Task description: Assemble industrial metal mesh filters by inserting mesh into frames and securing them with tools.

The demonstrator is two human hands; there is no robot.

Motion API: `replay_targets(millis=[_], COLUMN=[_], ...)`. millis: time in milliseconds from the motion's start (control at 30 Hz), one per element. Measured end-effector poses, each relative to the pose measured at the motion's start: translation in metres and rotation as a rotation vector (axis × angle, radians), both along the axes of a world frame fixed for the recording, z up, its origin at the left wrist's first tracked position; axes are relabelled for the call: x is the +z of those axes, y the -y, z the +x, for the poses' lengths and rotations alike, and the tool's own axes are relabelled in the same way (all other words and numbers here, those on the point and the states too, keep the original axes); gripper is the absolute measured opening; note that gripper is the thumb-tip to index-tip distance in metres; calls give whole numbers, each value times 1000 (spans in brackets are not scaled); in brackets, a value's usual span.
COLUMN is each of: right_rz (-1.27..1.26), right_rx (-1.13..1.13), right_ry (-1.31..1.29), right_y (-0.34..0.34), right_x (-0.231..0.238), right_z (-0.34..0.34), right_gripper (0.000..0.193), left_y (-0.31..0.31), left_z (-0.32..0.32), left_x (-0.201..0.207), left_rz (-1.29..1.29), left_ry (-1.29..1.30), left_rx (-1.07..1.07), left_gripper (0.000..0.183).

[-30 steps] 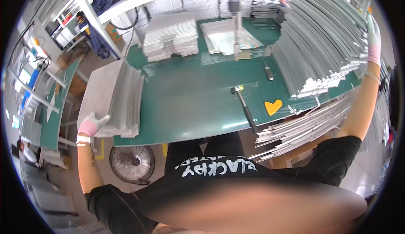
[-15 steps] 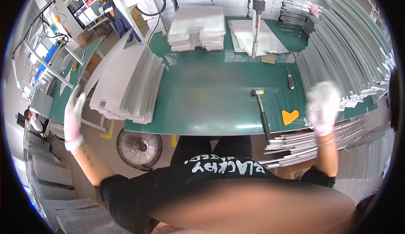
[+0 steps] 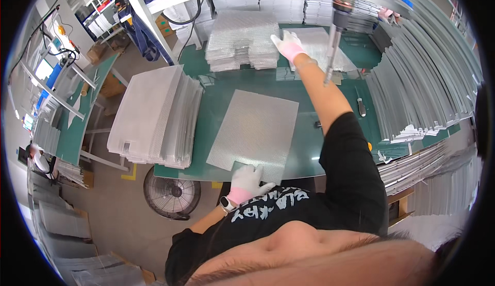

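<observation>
A translucent, fine-textured flat sheet [image 3: 258,126] lies slightly turned on the green table in front of me. At its near edge, by a small notch, my left hand [image 3: 247,183] in a white and pink glove rests on it with thumb and fingers apart. My right hand [image 3: 289,46], gloved the same way, reaches to the back of the table with its fingers spread. It is between a pile of bubble-textured sheets [image 3: 242,36] and a low pile of flat sheets [image 3: 322,48]. Whether it touches either pile, I cannot tell.
A tall pile of notched sheets [image 3: 147,113] stands at the left table edge. Grey panels [image 3: 425,79] lean in a row on the right. A power driver [image 3: 340,7] hangs above the back right, over a screwdriver [image 3: 360,103]. A floor fan [image 3: 172,190] stands below left.
My left hand has come in from the far left to the table's front edge. My right hand has moved from the right to the back. A sheet now lies on the table before me.
</observation>
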State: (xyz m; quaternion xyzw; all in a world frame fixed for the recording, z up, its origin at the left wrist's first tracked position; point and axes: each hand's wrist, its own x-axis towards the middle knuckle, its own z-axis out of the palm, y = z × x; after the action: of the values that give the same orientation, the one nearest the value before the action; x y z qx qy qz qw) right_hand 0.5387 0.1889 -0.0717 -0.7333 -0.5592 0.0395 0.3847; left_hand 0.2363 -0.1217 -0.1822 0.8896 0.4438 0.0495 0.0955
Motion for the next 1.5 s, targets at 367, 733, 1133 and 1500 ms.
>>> replay_targets(millis=[367, 733, 1133, 1500], right_rz=[500, 498, -117, -158], right_rx=[191, 590, 106, 133], right_ry=[-192, -931, -125, -125], right_y=[-40, 139, 325, 316], right_x=[45, 18, -103, -143], right_z=[-32, -39, -85, -77], right_gripper=[59, 59, 50, 48], left_y=[-99, -119, -76, -74], left_z=[-61, -70, -55, -52], left_x=[-35, -30, -14, -29], left_rz=[124, -501, -142, -137], left_ry=[109, 1323, 585, 427], left_rx=[-58, 240, 461, 448], left_gripper=[66, 81, 59, 58])
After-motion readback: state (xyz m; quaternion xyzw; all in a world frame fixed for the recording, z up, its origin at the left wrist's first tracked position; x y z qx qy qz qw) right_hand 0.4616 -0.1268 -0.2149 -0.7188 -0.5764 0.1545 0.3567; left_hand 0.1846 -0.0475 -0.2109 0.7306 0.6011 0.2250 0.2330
